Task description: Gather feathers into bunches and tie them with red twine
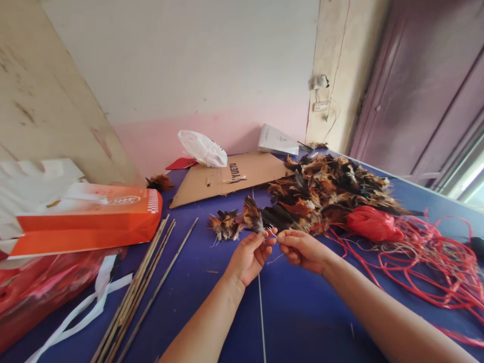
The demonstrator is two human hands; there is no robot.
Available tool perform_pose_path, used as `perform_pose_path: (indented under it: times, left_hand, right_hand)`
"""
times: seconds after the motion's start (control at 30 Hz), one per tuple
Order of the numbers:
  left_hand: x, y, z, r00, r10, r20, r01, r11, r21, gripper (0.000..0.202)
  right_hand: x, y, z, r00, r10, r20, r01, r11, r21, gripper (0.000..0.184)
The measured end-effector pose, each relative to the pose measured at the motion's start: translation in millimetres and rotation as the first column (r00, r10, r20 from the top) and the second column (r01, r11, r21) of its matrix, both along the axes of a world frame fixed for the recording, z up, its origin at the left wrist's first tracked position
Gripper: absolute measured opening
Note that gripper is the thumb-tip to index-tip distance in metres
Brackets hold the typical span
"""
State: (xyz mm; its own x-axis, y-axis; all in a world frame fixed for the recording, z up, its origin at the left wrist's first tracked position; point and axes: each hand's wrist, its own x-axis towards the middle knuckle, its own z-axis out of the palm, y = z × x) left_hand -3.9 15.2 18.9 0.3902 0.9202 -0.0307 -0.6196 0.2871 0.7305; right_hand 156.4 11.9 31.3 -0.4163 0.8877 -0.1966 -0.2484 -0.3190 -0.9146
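My left hand (248, 256) pinches a small bunch of brown and black feathers (252, 214) by its quill end, tips pointing up. Beside it, my right hand (303, 249) is closed, thumb against forefinger, on a thin white thread (271, 232) that runs between the two hands. The fingers partly hide where the thread meets the quills. Just left of the held bunch lie several small feather bunches (226, 225) with loose thread ends. Behind my right hand spreads a large heap of similar feathers (333, 184).
Red plastic twine (427, 257) lies tangled at right beside a red bundle (372, 223). Thin sticks (136, 287) and an orange bag (91, 217) are at left. A flat cardboard sheet (212, 184), a white plastic bag (203, 147) and a white box (278, 140) sit toward the wall.
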Motion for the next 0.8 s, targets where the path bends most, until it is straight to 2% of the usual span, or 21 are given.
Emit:
perform_pose_path:
  times: [0.13, 0.23, 0.37, 0.43, 0.57, 0.8]
  left_hand:
    - [1, 1, -3.6, 1.000, -0.009, 0.012, 0.009, 1.000, -0.023, 0.009]
    - [2, 2, -6.0, 1.000, -0.015, -0.007, 0.014, 0.999, -0.032, 0.009]
    - [1, 2, -6.2, 0.997, -0.050, -0.053, 0.048, 0.998, -0.026, 0.009]
    - [1, 0, -5.4, 0.993, -0.090, -0.079, 0.089, 0.996, -0.012, 0.010]
    - [3, -4, -4.1, 0.979, -0.160, -0.127, 0.161, 0.987, 0.001, 0.013]
    - [4, -4, -6.2, 0.968, -0.185, -0.169, 0.182, 0.983, -0.030, 0.014]
  right_hand:
    - [-5, -2, -8.1, 0.999, -0.027, 0.017, 0.026, 0.999, 0.042, 0.025]
    - [-2, -6, -7.3, 0.992, -0.011, 0.124, -0.003, 0.994, 0.108, 0.026]
    - [7, -7, 0.7, 0.951, -0.126, 0.284, 0.065, 0.974, 0.216, 0.025]
    - [11, -7, 4.2, 0.940, -0.175, 0.292, 0.102, 0.963, 0.250, 0.024]
    - [13, -8, 6.5, 0.955, -0.144, 0.257, 0.075, 0.962, 0.262, 0.022]
    - [8, -10, 4.6, 0.972, -0.119, 0.203, 0.060, 0.959, 0.277, 0.020]
